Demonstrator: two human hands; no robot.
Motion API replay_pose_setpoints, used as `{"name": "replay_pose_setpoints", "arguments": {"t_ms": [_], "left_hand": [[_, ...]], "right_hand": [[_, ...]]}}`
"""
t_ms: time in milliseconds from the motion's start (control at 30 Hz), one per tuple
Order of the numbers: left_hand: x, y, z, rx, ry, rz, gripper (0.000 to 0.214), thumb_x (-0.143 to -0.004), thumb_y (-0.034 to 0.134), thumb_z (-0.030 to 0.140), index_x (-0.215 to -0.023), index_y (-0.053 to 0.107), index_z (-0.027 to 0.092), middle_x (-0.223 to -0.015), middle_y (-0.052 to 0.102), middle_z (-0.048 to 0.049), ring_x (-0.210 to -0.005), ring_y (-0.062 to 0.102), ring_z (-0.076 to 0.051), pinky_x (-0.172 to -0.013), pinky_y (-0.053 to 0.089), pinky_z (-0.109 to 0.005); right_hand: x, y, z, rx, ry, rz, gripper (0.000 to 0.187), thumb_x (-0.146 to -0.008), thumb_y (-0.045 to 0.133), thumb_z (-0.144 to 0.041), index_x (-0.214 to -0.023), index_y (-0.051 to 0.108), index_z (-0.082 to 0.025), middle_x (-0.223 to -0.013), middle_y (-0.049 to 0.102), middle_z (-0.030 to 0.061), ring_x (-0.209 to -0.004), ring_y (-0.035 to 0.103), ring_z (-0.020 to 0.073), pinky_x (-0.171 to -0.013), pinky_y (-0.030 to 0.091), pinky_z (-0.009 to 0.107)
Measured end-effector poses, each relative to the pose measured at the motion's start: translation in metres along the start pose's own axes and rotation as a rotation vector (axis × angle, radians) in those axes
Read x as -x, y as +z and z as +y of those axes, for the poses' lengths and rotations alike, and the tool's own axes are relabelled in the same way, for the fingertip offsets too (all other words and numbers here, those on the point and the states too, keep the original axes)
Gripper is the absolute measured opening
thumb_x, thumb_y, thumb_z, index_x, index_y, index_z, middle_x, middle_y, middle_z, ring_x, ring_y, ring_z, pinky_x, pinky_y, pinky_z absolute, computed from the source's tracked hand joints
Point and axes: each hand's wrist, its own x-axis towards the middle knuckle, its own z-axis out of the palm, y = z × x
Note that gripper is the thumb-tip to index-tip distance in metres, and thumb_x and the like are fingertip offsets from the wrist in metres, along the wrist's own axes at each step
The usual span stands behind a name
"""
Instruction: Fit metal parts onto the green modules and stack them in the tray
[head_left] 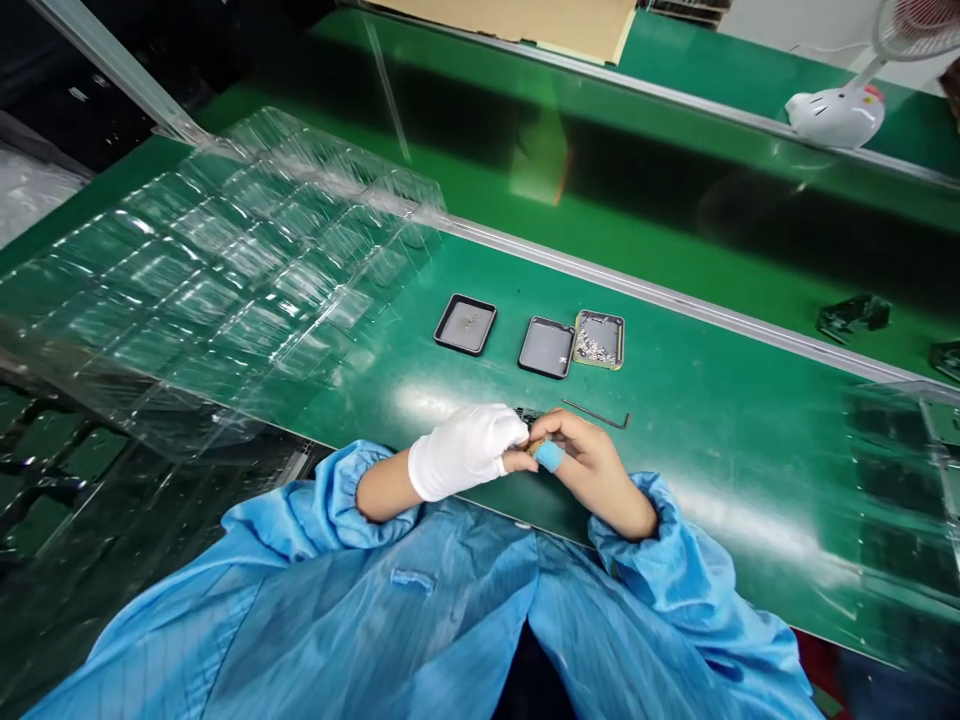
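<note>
The small dark part sits pinched between both hands, just above the near edge of the green tabletop. Only a sliver of it shows past the fingers: dark, hard-edged, its shape mostly hidden. It looks light and rigid, probably easy to drop, and best held by its edges with the fingertips. The left hand, in a white glove, has its grip closed on the part from one side. The bare right hand, a blue band around one finger, pinches it from the other.

Just beyond lies a thin bent hex key. Farther back stand a black tray, a second black tray and, touching it, a metal tin of small silvery pieces. Clear blister trays cover the left.
</note>
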Motion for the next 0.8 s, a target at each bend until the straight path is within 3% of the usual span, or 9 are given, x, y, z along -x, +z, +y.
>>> {"name": "replay_pose_setpoints", "arguments": {"t_ms": [167, 300, 367, 433, 533, 633, 800], "left_hand": [[-0.002, 0.0, 0.0, -0.179, 0.153, -0.01, 0.063, -0.093, 0.021, 0.061, -0.073, 0.061, 0.016, -0.055, 0.05, -0.0022, -0.054, 0.051, -0.016, -0.052, 0.033, -0.028], [0.003, 0.003, -0.001, -0.081, 0.169, -0.047, 0.062, -0.09, 0.025, 0.066, -0.077, 0.061, 0.017, -0.059, 0.054, -0.0028, -0.054, 0.053, -0.016, -0.052, 0.036, -0.028], [0.006, 0.006, -0.003, 0.018, 0.076, 0.027, 0.064, -0.084, 0.032, 0.074, -0.087, 0.061, 0.017, -0.073, 0.061, -0.0062, -0.067, 0.059, -0.019, -0.062, 0.046, -0.032], [0.007, 0.01, -0.007, 0.091, -0.058, 0.114, 0.072, -0.076, 0.046, 0.077, -0.11, 0.057, 0.015, -0.102, 0.063, -0.0141, -0.096, 0.061, -0.028, -0.082, 0.049, -0.041], [0.005, 0.019, -0.01, 0.147, -0.202, 0.033, 0.078, -0.071, 0.067, 0.057, -0.13, 0.041, 0.013, -0.128, 0.052, -0.0201, -0.122, 0.048, -0.035, -0.099, 0.042, -0.051], [0.002, 0.028, -0.01, 0.23, -0.274, -0.054, 0.055, -0.073, 0.066, 0.035, -0.121, 0.047, 0.017, -0.113, 0.059, -0.0136, -0.11, 0.056, -0.031, -0.093, 0.046, -0.048], [0.003, 0.032, -0.003, 0.303, -0.258, 0.07, 0.051, -0.076, 0.059, 0.028, -0.122, 0.041, 0.018, -0.113, 0.055, -0.0123, -0.103, 0.056, -0.027, -0.087, 0.048, -0.042]], "right_hand": [[-0.004, -0.004, 0.001, -0.15, 0.106, -0.166, 0.021, -0.088, 0.062, -0.039, -0.087, 0.059, -0.018, -0.079, 0.062, 0.001, -0.07, 0.058, 0.0126, -0.063, 0.047, 0.024], [-0.001, -0.013, -0.006, -0.138, 0.133, -0.28, 0.024, -0.088, 0.061, -0.04, -0.083, 0.059, -0.017, -0.075, 0.06, 0.0004, -0.065, 0.055, 0.0112, -0.059, 0.045, 0.022], [0.001, -0.019, -0.005, -0.107, 0.11, -0.219, 0.022, -0.088, 0.06, -0.039, -0.083, 0.059, -0.018, -0.077, 0.061, 0.0009, -0.066, 0.056, 0.0119, -0.061, 0.046, 0.023], [0.003, -0.026, -0.001, -0.062, 0.084, -0.042, 0.02, -0.09, 0.058, -0.037, -0.083, 0.058, -0.018, -0.078, 0.061, 0.0013, -0.069, 0.058, 0.0131, -0.065, 0.048, 0.025], [0.003, -0.03, 0.01, 0.093, 0.024, 0.193, 0.014, -0.09, 0.056, -0.032, -0.082, 0.056, -0.02, -0.08, 0.06, 0.0017, -0.074, 0.058, 0.0155, -0.071, 0.048, 0.029], [0.001, -0.024, 0.019, 0.305, -0.099, 0.23, 0.009, -0.091, 0.053, -0.025, -0.084, 0.057, -0.022, -0.092, 0.061, 0.0049, -0.09, 0.059, 0.0195, -0.083, 0.047, 0.035], [0.0, -0.008, 0.025, 0.476, -0.284, 0.214, 0.006, -0.089, 0.052, -0.019, -0.089, 0.057, -0.023, -0.103, 0.06, 0.0069, -0.109, 0.054, 0.0239, -0.096, 0.042, 0.044]]}}
